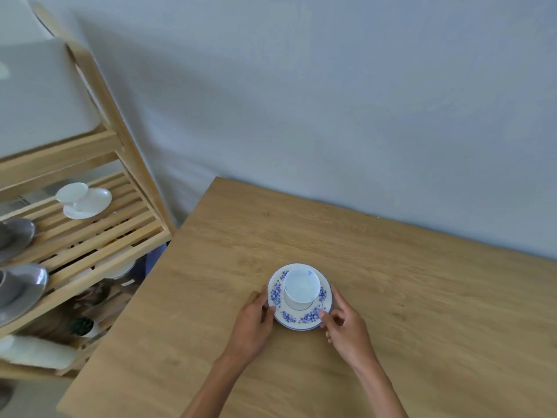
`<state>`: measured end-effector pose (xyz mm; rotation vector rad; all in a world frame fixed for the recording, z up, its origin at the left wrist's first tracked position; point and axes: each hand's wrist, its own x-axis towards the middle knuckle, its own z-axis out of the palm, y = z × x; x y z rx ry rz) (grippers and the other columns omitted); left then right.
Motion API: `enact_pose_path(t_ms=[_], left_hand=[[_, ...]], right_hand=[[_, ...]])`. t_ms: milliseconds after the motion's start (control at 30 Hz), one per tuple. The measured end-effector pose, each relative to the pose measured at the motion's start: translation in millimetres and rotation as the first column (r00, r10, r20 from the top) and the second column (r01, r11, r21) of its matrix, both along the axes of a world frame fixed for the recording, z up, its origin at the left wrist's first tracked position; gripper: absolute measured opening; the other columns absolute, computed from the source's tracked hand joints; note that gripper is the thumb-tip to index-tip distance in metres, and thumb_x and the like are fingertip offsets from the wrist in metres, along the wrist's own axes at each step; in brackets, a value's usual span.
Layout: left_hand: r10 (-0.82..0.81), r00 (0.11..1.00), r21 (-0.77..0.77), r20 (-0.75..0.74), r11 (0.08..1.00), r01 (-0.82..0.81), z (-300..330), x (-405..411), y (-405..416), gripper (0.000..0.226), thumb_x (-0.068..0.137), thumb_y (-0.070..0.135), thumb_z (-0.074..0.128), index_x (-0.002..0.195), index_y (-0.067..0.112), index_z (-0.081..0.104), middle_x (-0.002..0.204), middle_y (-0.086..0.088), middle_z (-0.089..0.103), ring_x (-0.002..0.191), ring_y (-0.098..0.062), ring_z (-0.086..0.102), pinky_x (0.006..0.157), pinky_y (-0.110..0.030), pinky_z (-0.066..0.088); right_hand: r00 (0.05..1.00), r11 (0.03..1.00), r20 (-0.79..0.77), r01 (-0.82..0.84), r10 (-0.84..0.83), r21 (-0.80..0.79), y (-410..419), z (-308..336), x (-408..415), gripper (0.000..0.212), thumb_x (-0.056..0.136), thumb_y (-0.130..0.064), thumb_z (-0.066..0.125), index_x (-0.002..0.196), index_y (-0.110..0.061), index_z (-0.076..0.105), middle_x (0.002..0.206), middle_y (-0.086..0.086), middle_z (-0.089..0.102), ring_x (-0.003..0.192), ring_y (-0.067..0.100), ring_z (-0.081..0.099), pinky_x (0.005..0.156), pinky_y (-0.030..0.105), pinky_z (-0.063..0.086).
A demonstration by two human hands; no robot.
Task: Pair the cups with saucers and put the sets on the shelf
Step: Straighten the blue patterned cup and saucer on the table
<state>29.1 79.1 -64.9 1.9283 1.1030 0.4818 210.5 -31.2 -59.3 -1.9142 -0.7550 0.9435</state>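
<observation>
Gripping the blue-flowered saucer from both sides.
Left hand and right hand pinch its rim; white cup stands upright on it, mid-tabletop.

2 grey saucers are cut off by the left edge.

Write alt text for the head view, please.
Both hands, left hand and right hand, grip the rim of a blue-flowered saucer carrying a white cup on a wooden table; a slatted shelf at left holds white and grey sets.
</observation>
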Motion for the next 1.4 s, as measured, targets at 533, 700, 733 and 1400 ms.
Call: enact_pose_path(t_ms=[533, 700, 733, 1400], left_hand=[[0.264, 0.963, -0.033, 0.046, 0.964, -0.263, 10, -188, 89, 0.052, 0.103, 0.018, 0.043, 0.153, 0.031, 0.032, 0.119, 0.007, 0.050, 0.112, -0.006, 0.051, 0.100, -0.018, 0.041], [0.359, 0.933, -0.031, 0.003, 0.933, -0.359, 7, -241, 122, 0.053, 0.105, 0.023, 0.041, 0.155, 0.031, 0.025, 0.142, 0.003, 0.042, 0.129, -0.007, 0.043, 0.111, -0.023, 0.036], [0.369, 0.930, -0.023, -0.004, 0.929, -0.369, 7, -250, 129, 0.054, 0.105, 0.024, 0.041, 0.156, 0.033, 0.024, 0.144, 0.001, 0.042, 0.131, -0.011, 0.044, 0.113, -0.029, 0.038], [0.597, 0.799, -0.110, -0.074, 0.791, -0.602, -28, -309, 249, 0.048, 0.101, 0.008, 0.047, 0.146, 0.023, 0.040, 0.129, -0.006, 0.054, 0.104, -0.012, 0.054, 0.084, -0.023, 0.045]], right_hand=[[0.947, 0.946, -0.013, -0.319, 0.321, 0.061, 145, 13, -160, 0.071, 0.096, -0.012, 0.067, 0.156, -0.030, 0.033, 0.062, -0.005, 0.068, 0.051, 0.001, 0.055, 0.056, 0.014, 0.046], [0.911, 0.909, 0.002, -0.412, 0.413, 0.056, 200, 7, -208, 0.071, 0.095, -0.014, 0.068, 0.155, -0.034, 0.035, 0.063, -0.002, 0.068, 0.052, 0.003, 0.054, 0.060, 0.025, 0.049], [0.904, 0.902, 0.005, -0.427, 0.427, 0.060, 211, 6, -216, 0.070, 0.095, -0.013, 0.068, 0.153, -0.036, 0.037, 0.063, -0.002, 0.068, 0.052, 0.004, 0.054, 0.059, 0.025, 0.050], [0.786, 0.778, 0.046, -0.599, 0.617, -0.187, 383, -29, -293, 0.073, 0.098, -0.015, 0.065, 0.158, -0.032, 0.027, 0.093, -0.001, 0.071, 0.074, 0.008, 0.063, 0.064, 0.027, 0.053]])
